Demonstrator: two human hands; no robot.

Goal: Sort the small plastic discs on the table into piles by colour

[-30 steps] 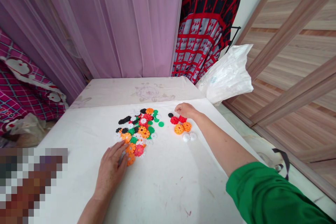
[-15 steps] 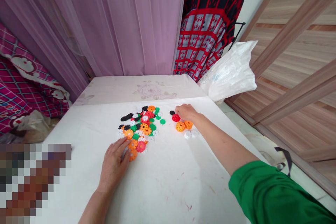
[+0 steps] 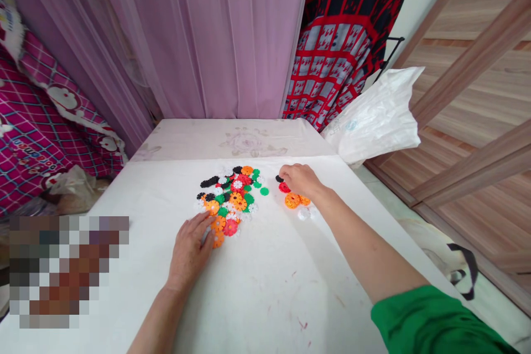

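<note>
A heap of flower-shaped plastic discs [image 3: 237, 200] in orange, green, red, black and white lies on the white-covered table [image 3: 265, 282]. My left hand [image 3: 193, 249] rests at the near left edge of that heap, fingers stretched out and touching orange discs [image 3: 218, 223]. Right of the heap sits a smaller group, sorted by colour. My right hand [image 3: 302, 180] is over its far end, fingers bent down beside a black disc [image 3: 279, 178] and red discs [image 3: 284, 187]. Whatever those fingertips hold is hidden. Orange discs [image 3: 292, 201] and white discs [image 3: 304, 213] lie nearer, partly below my right wrist.
A single green disc [image 3: 264, 191] lies between the two groups. Beyond the table hangs a purple curtain [image 3: 232, 38]. A white plastic bag [image 3: 375, 116] stands at the far right corner, near wooden doors [image 3: 477, 121]. A pixelated patch covers part of the left side.
My right hand has shifted slightly left, closer over the black and red discs. My left hand keeps its place at the heap. The whole view has turned a little left.
</note>
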